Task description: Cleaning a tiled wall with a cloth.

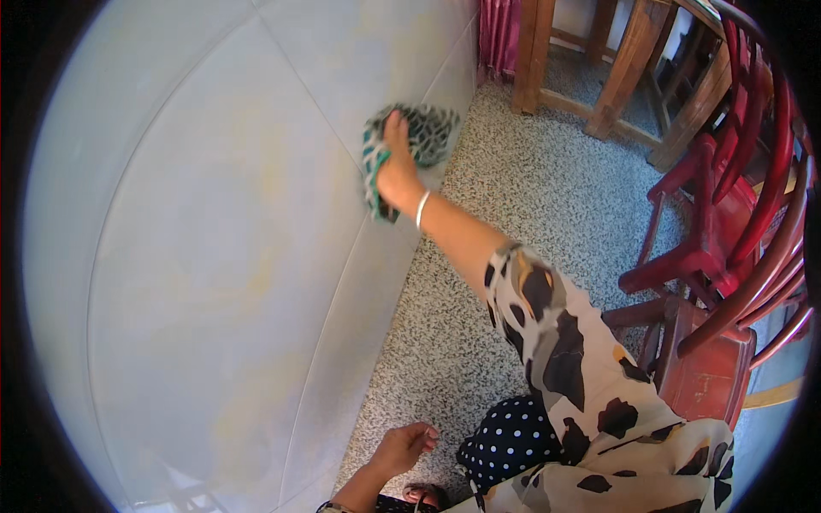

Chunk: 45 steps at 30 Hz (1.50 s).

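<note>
My right hand (399,167) presses a patterned cloth (436,134), dark green, teal and white, against the pale tiled wall (224,224). Part of the cloth spreads beyond the fingers towards the wall's lower edge, and it looks blurred. A white bangle (421,210) circles that wrist, below a loose sleeve with dark blotches. Low in the view, my left hand (403,447) hangs over the speckled floor with its fingers curled; whether something is inside them cannot be made out. Beside it is black polka-dot clothing (510,442).
Red chairs (712,256) with curved backs stand at the right. A wooden frame with legs (616,70) is at the top right, near a magenta curtain (499,38). Speckled flooring (526,173) runs along the wall. Part of a foot (423,494) shows at the bottom.
</note>
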{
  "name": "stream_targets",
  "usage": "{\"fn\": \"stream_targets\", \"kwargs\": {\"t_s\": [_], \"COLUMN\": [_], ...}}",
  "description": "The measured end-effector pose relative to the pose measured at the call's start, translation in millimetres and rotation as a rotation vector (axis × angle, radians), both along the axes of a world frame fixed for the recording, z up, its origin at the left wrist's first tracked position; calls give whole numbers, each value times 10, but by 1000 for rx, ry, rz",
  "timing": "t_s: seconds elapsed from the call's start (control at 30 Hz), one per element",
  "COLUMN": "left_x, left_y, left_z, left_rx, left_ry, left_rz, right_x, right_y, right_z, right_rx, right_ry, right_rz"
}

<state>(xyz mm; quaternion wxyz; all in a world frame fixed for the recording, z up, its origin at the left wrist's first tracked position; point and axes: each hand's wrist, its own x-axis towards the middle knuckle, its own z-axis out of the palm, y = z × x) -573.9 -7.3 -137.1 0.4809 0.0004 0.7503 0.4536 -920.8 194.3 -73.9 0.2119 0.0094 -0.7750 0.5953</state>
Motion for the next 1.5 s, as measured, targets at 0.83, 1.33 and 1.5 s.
{"fn": "stream_targets", "kwargs": {"t_s": [0.83,1.33,1.5], "left_x": [-63,-15,66], "left_y": [20,23,-51], "left_z": [-164,-286,-160], "left_rx": [-15,52,-27], "left_ry": [-68,24,-34], "left_rz": [-10,12,120], "right_x": [-211,774,-405], "right_y": [35,-473,192], "right_z": [972,30,-96], "right_rx": [118,100,-55], "right_ry": [572,274,63], "right_rz": [-21,168,-88]}}
